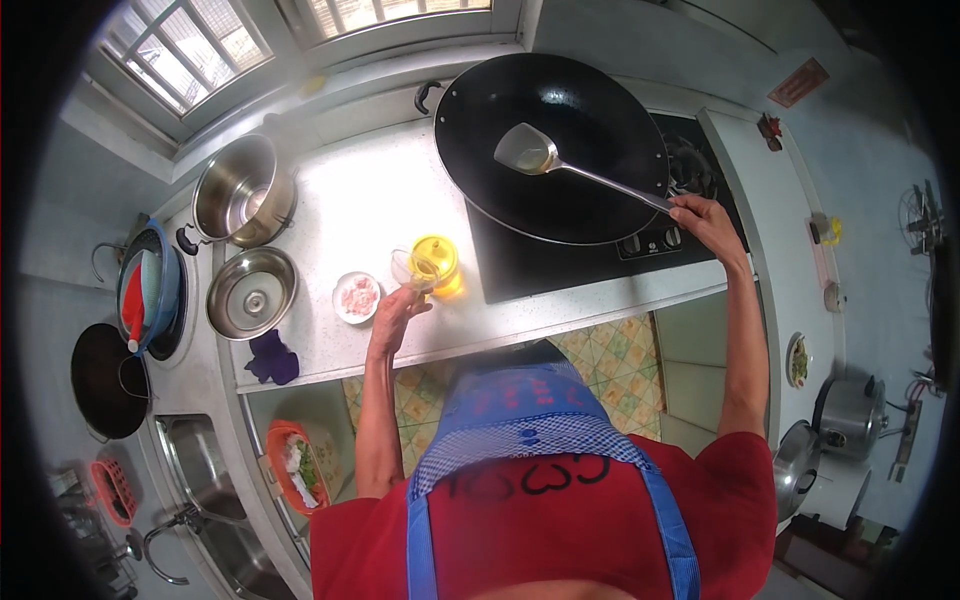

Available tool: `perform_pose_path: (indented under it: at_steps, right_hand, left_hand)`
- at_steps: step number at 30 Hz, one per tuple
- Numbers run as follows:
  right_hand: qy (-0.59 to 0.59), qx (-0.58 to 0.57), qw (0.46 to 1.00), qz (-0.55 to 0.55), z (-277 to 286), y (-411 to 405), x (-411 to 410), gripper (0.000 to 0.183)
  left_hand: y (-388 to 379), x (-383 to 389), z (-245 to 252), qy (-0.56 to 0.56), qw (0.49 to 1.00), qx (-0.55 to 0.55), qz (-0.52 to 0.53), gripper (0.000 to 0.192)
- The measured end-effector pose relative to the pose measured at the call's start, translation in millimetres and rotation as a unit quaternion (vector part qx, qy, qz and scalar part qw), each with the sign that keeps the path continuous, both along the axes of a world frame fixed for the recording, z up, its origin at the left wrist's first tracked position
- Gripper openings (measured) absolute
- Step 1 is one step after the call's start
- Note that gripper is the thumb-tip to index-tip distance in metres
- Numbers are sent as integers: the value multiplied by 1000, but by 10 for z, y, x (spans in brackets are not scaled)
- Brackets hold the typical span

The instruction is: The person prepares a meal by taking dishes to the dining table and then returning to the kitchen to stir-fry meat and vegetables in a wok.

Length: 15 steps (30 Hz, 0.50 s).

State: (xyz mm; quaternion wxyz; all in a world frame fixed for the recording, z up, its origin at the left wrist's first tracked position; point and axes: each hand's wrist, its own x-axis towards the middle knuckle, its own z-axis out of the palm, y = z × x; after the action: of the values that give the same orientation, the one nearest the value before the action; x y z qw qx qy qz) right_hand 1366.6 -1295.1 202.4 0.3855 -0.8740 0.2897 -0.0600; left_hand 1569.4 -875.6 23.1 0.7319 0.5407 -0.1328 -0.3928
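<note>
My right hand grips the end of a long-handled metal wok spatula. Its blade is over the wide black wok, with a little pale yellowish liquid on it. The wok is on the gas hob. With my left hand I pinch a small transparent piece, seemingly a lid; its exact shape is hard to tell. It overlaps a clear jar of yellow oil in view. Just left of that hand, a small white dish holds chopped pinkish pieces, possibly meat.
Further left are a steel pot, a shallow steel bowl and a dark purple cloth. A double sink lies at lower left. An orange basket sits below the counter. A plate of food stands on the right-hand counter.
</note>
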Motion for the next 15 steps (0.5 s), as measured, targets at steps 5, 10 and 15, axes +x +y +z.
perform_pose_path:
  at_steps: [5,10,15]
  right_hand:
    - [-2,22,1000,-16,97,70,-161,22]
    - [3,44,998,-36,308,152,-238,21]
    - [6,57,998,-25,471,127,-293,20]
  left_hand:
    - [38,-9,120,16,1000,22,13,36]
    - [139,38,338,7,1000,21,7,36]
    - [198,172,732,-7,1000,-9,-19,33]
